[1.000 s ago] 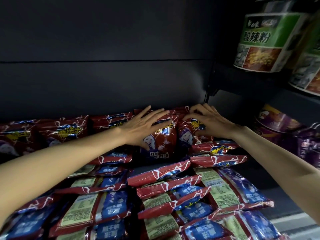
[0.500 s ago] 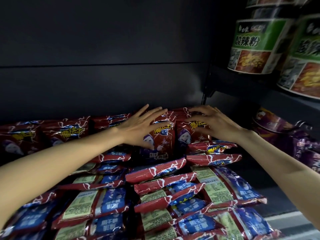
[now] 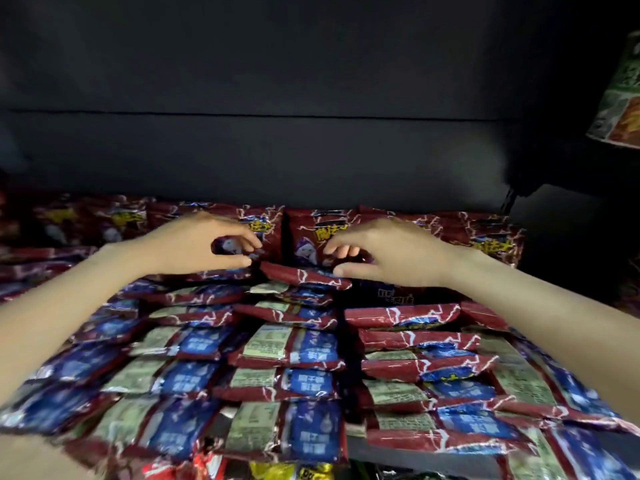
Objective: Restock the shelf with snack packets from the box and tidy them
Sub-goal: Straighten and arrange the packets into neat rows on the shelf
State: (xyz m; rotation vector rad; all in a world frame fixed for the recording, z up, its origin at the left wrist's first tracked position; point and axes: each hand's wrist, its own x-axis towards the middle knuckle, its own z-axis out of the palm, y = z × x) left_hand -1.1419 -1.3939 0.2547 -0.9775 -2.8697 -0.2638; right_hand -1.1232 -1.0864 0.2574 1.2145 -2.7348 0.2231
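Observation:
Red snack packets [image 3: 491,237] stand upright in a row along the back of the dark shelf [image 3: 408,450]. In front of them, several more packets [image 3: 287,348] lie flat in overlapping columns, blue and green backs up. My left hand [image 3: 201,244] hovers in front of one upright packet [image 3: 263,226], fingers and thumb curled into a ring with nothing enclosed. My right hand [image 3: 391,254] is curled in front of the neighbouring upright packet [image 3: 308,244]. Its thumb tip is at the right end of a tilted red packet [image 3: 298,276]. Neither hand grips a packet.
The shelf's dark back wall [image 3: 311,150] rises behind the row. A green-labelled noodle cup [image 3: 620,98] sits on a higher shelf at the right edge. Yellow and red packets [image 3: 291,472] show on the level below, at the bottom.
The view has swung right to centre on the packets. Both hands have left the upright packets they pressed with straight fingers, and now hover curled beside each other at the row's middle.

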